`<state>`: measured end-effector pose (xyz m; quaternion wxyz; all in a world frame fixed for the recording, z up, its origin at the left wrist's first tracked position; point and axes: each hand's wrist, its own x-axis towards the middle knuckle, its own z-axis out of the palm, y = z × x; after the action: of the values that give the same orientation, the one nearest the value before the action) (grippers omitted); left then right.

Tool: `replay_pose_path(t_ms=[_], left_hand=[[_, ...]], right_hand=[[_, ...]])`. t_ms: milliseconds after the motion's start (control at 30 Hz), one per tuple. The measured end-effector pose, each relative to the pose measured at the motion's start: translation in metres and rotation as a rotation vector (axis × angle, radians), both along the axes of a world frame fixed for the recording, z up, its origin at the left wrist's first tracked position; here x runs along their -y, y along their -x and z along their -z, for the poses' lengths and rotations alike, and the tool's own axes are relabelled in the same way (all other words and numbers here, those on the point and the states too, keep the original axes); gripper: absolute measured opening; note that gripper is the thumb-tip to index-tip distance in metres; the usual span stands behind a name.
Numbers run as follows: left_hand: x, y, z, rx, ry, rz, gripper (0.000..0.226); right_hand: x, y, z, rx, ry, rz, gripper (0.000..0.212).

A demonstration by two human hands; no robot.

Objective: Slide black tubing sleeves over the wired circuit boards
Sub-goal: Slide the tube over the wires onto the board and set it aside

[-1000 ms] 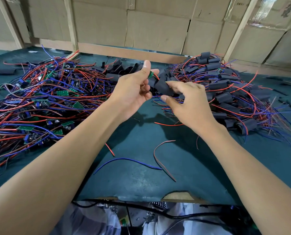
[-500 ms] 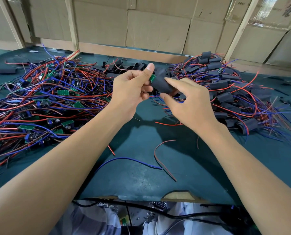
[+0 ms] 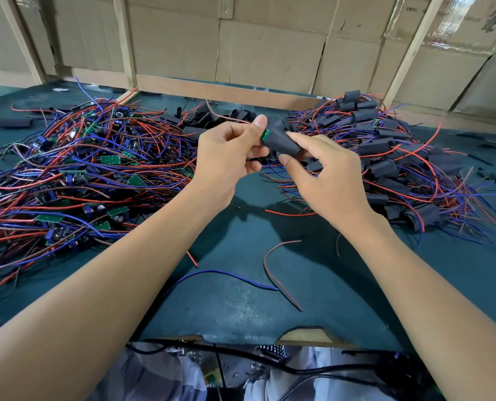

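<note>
- Two loose wires, one blue (image 3: 220,274) and one red-brown (image 3: 278,273), lie on the tabletop (image 3: 241,308) nearest the person, untouched.
- Left hand (image 3: 226,157) pinches the circuit board (image 3: 265,135); only a green corner shows now, less than half a second ago.
- Right hand (image 3: 325,175) is curled round the black sleeve (image 3: 280,141), which has slid further onto the board. Judgement: this unit is almost sleeved.
- Bare-board pile (image 3: 76,175) far left, sleeved pile (image 3: 391,157) far right: finished unit likely goes right.
</note>
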<state>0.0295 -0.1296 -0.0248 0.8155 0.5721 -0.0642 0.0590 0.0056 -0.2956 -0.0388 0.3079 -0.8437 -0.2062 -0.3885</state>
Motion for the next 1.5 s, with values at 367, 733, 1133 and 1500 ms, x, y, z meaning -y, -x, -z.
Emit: replay_pose_path(t_ms=[367,733,1133,1500], left_hand=[[-0.0014,0.0053,-0.001,-0.039,0.042,0.053,0.024],[0.0028,0.0068,0.002,0.009,-0.038,0.029,0.026],[0.0034,0.0055,0.0038,0.062,-0.102,-0.009,0.023],[0.0036,0.0064,0.0054,0.094,-0.126,-0.036,0.024]], right_hand=[[-0.0007,0.0027,0.0028,-0.039,-0.065,-0.027,0.046],[-0.0005,-0.0001,0.0021,0.056,0.042,0.084,0.036],[-0.004,0.0041,-0.0015,0.045,0.035,0.102,0.021],[-0.0044,0.0045,-0.0024,0.017,0.08,0.093,0.014]])
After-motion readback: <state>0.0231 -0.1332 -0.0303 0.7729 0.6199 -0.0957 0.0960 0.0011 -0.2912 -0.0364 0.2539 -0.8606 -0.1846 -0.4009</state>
